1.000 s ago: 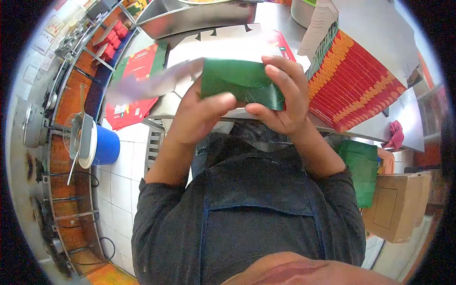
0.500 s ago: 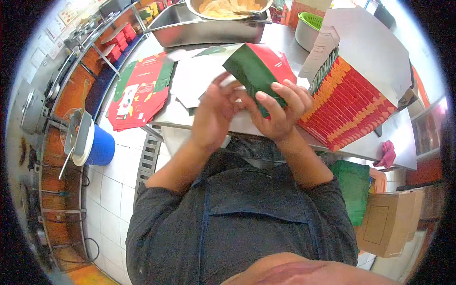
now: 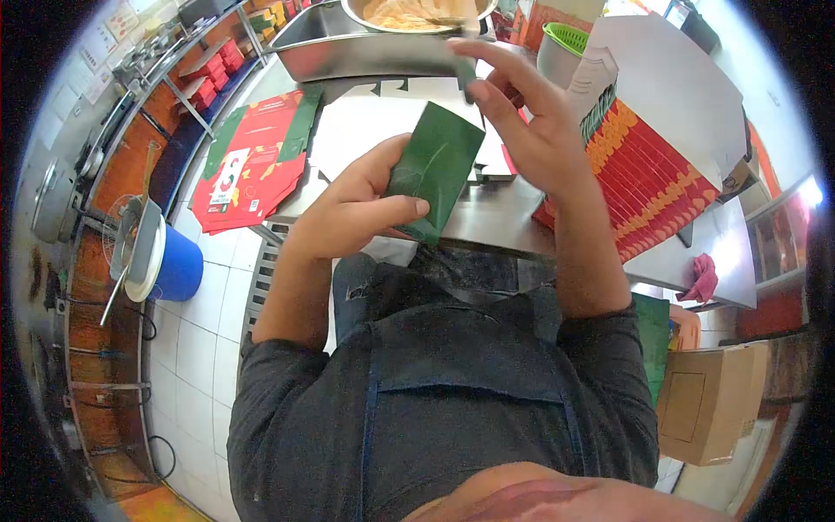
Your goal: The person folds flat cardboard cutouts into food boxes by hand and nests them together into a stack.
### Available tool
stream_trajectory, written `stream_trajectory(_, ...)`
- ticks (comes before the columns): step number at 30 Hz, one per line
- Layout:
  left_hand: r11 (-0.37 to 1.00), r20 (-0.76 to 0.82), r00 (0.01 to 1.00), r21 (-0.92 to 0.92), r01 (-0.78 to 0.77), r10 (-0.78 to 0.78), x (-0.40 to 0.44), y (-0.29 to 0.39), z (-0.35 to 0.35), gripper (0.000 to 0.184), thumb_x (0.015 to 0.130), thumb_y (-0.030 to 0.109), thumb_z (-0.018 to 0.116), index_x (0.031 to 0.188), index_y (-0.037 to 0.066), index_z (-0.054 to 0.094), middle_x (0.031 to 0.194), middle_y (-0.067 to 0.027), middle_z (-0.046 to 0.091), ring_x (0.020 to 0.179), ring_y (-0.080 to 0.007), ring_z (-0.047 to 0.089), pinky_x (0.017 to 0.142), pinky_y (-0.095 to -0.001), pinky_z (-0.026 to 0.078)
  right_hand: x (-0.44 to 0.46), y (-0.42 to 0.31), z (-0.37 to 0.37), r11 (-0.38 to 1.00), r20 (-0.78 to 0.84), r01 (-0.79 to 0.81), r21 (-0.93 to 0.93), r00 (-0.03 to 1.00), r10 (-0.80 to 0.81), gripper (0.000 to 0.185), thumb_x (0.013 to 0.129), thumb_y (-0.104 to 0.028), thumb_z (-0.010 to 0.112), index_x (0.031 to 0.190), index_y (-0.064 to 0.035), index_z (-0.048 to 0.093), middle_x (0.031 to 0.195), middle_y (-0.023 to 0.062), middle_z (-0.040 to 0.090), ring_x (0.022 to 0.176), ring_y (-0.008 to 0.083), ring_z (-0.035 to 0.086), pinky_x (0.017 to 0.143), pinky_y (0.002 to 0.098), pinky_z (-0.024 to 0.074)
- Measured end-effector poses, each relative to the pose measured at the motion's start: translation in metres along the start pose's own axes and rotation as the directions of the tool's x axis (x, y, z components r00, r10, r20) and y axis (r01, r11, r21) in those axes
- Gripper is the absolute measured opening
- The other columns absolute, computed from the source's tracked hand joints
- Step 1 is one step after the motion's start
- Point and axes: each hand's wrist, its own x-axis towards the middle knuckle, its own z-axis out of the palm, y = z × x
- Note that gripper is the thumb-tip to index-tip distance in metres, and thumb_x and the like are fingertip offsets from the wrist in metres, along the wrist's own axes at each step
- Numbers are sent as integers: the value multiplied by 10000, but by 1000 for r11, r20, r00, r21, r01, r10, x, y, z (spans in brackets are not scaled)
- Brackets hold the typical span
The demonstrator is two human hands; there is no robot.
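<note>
My left hand grips a partly folded carton, its thumb lying across the dark green side that faces me. Raised above the carton's far right end, my right hand has thumb and forefinger around a narrow, blurred greenish flap. Where this flap joins the carton is not clear. Beneath both hands, flat carton blanks lie white side up on the steel table. Left of them is a pile of red and green printed blanks.
A large stack of nested red and orange cartons stands on the right. At the back are a steel pan, a bowl of food and a green basket. A blue bucket and a cardboard box flank me below.
My left hand has swung the carton upright and leftward, green side toward me. My right hand has left the carton's near side and risen up and away, fingers at a flap.
</note>
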Motion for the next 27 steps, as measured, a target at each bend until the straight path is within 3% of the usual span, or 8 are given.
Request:
stream_trajectory(4,979,-24,993,175,-109,115,-1,3,-5,602,820,95,652,1386,-43,499,1127,-68,627,974,-125,602,835,-289,504,2,3,-15,997,188,3,-73,982,11,466,1014,-201,678,1469,-156,590,777,-10,579,717,74,519,646,255,425)
stream_trajectory(6,930,-63,981,335,-154,185,-3,9,-5,579,789,122,665,1328,-41,526,1085,-93,627,954,-149,606,816,-300,501,1,1,-14,991,128,-48,-124,990,64,427,1008,-190,684,1424,-124,615,790,-8,587,718,72,522,643,253,427)
stream_trajectory(11,595,-134,898,788,-161,420,-1,22,4,526,735,199,749,1193,10,574,956,-151,615,910,-264,616,861,-372,471,-1,7,-10,981,1,-29,-190,1000,30,317,997,-215,697,1259,-45,646,837,32,641,730,118,579,677,274,477)
stream_trajectory(14,322,-197,698,945,-52,689,8,7,5,577,709,286,825,1177,55,580,892,-122,593,887,-296,586,903,-411,419,0,17,-3,990,-188,-10,-140,982,-17,311,964,-250,731,1152,-16,649,846,89,673,715,188,636,672,315,512)
stream_trajectory(15,243,-158,535,966,-92,830,15,-7,1,716,666,395,879,1235,91,568,914,-91,570,890,-268,563,910,-416,380,0,20,-1,988,-239,13,-154,970,-50,308,959,-238,737,1147,-12,647,851,90,673,719,184,637,673,312,513)
stream_trajectory(18,234,-155,471,965,-114,868,19,-18,2,784,645,424,892,1267,91,550,1018,-88,589,945,-282,575,929,-432,391,-3,27,5,980,-315,64,-189,941,-122,304,945,-207,754,1144,-5,644,856,99,673,728,176,637,687,305,517)
stream_trajectory(22,260,-173,540,962,-88,824,12,-17,2,825,637,410,921,1289,72,545,1121,-110,602,1023,-299,597,929,-443,437,-10,23,7,964,-359,99,-245,915,-185,287,938,-172,759,1140,-3,644,861,107,673,749,180,638,716,304,521)
stream_trajectory(27,221,-141,435,966,-137,889,16,-16,-10,720,708,226,906,1305,48,545,1153,-147,608,1097,-337,602,950,-435,477,-12,13,5,978,-476,173,-116,855,-208,258,947,-148,740,1128,8,645,864,106,667,776,195,640,736,320,519)
